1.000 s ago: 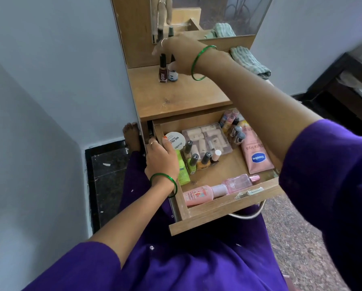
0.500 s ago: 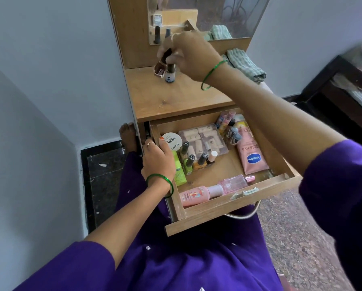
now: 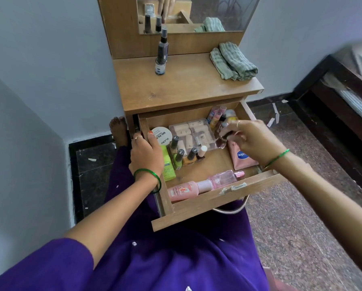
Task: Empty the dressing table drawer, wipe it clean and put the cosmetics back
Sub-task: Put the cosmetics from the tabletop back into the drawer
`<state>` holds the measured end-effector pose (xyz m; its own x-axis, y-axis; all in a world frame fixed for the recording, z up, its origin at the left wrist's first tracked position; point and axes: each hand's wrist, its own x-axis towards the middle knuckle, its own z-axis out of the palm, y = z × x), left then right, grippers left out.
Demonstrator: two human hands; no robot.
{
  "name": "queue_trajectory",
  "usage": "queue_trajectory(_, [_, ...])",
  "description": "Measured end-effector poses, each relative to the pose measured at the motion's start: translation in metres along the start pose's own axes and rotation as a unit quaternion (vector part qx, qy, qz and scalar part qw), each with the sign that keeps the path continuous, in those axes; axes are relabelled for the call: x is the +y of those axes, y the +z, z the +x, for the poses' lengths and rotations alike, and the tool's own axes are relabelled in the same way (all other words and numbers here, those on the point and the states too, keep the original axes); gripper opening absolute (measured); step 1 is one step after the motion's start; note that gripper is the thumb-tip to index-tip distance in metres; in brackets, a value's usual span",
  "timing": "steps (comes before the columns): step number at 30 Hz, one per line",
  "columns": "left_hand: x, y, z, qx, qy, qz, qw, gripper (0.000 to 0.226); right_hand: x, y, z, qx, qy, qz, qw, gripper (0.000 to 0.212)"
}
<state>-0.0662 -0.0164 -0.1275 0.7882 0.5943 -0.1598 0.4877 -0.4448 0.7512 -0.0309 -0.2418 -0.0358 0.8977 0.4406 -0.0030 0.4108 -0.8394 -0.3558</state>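
Observation:
The wooden drawer (image 3: pixel 215 201) of the dressing table stands pulled out over my lap. My left hand (image 3: pixel 146 154) grips its left wall. Over the drawer's right side, my right hand (image 3: pixel 253 141) pinches a small brownish nail polish bottle (image 3: pixel 221 140), which is blurred. Inside lie a white round tub (image 3: pixel 162 135), a clear box of beige tubes (image 3: pixel 191 132), a green tube (image 3: pixel 168 168), several nail polish bottles (image 3: pixel 185 155), a pink Vaseline tube (image 3: pixel 242 159) and two pink bottles (image 3: pixel 199 185) along the front. One dark-capped bottle (image 3: pixel 160 59) stands on the tabletop (image 3: pixel 186 85).
A folded green cloth (image 3: pixel 232 60) lies at the tabletop's back right, under the mirror (image 3: pixel 213 11). Walls close in on the left and behind. A dark bed frame (image 3: pixel 333 97) runs along the right, with speckled floor (image 3: pixel 291 227) between it and the drawer.
My right hand lifted the brownish bottle off the tabletop and brought it down over the drawer's right side. The other bottle stays on top. My left hand kept its hold on the drawer wall.

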Motion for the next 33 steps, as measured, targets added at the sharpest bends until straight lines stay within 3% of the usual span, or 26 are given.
queue_trajectory(11, [0.001,-0.001,-0.003,0.002,-0.003,0.004,1.000,0.039,0.005,0.044,0.003,-0.046,-0.013,0.018,0.999,0.029])
queue_trajectory(21, [0.001,-0.001,-0.003,0.005,0.000,-0.010,1.000,0.038,0.012,0.060,0.011,-0.054,0.021,-0.015,0.998,0.017])
queue_trajectory(28, [0.001,-0.001,-0.003,0.002,0.000,-0.009,1.000,0.039,0.006,0.050,0.009,-0.071,0.008,0.008,0.997,0.028])
queue_trajectory(33, [0.001,-0.002,-0.004,-0.004,-0.003,-0.007,1.000,0.040,0.004,0.026,0.024,-0.017,-0.001,-0.012,1.000,0.036])
